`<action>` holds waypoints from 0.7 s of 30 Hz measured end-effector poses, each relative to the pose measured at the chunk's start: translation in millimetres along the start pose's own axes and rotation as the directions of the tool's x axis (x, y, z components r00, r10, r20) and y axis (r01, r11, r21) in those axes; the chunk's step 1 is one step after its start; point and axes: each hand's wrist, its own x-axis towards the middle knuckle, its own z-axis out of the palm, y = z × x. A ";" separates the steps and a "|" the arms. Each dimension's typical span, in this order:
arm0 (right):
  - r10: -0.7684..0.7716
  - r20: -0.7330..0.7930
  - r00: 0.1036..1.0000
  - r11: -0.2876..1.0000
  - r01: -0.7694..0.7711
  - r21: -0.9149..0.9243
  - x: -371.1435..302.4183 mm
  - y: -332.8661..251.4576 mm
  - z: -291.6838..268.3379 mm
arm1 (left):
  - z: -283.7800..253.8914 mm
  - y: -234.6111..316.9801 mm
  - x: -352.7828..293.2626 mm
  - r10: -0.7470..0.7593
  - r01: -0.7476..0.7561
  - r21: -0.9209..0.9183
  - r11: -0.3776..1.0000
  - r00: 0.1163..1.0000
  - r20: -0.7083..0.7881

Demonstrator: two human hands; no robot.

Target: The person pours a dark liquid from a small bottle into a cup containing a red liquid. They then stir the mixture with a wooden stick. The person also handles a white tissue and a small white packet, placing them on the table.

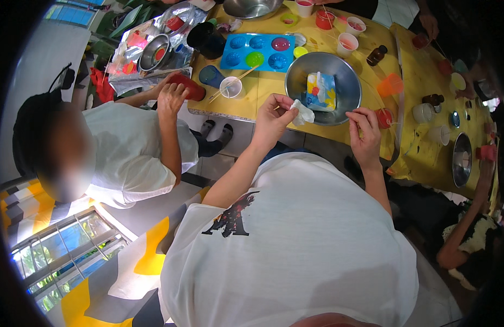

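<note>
My left hand [275, 121] pinches a crumpled white tissue [303, 113] between thumb and fingers, just over the near-left rim of a large steel bowl [349, 76]. Inside the bowl lies a soft tissue packet [321, 91] in blue, white and yellow with a flower print. My right hand [365, 133] is beside the bowl's near-right rim. Its fingers are loosely bent and apart, with nothing visible in them; whether a fingertip touches the rim I cannot tell.
A blue silicone mold [267, 50] with green and red fills sits left of the bowl. Nearby stand a white cup [231, 87] with wooden sticks, a brown bottle [377, 55] and an orange cup [391, 85]. At left, a person [137, 141] holds a red container [191, 87].
</note>
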 end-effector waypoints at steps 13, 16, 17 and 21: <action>-0.029 0.155 0.988 0.997 0.017 0.078 60.7 -44.6 66.8 | -98.9 19.2 -19.1 0.170 -0.200 -0.040 0.979 0.910 -0.377; -0.080 0.236 0.969 0.992 0.055 0.110 95.4 -64.6 108.1 | -119.2 29.5 -24.1 0.175 -0.249 -0.091 0.964 0.855 -0.488; -0.139 0.261 0.955 0.986 0.110 0.122 108.2 -67.6 125.4 | -123.9 35.3 -25.3 0.169 -0.264 -0.114 0.958 0.838 -0.519; -0.260 0.438 0.861 0.966 0.225 0.131 155.1 -72.9 204.8 | -160.7 28.7 -32.2 0.237 -0.268 0.001 0.963 0.852 -0.466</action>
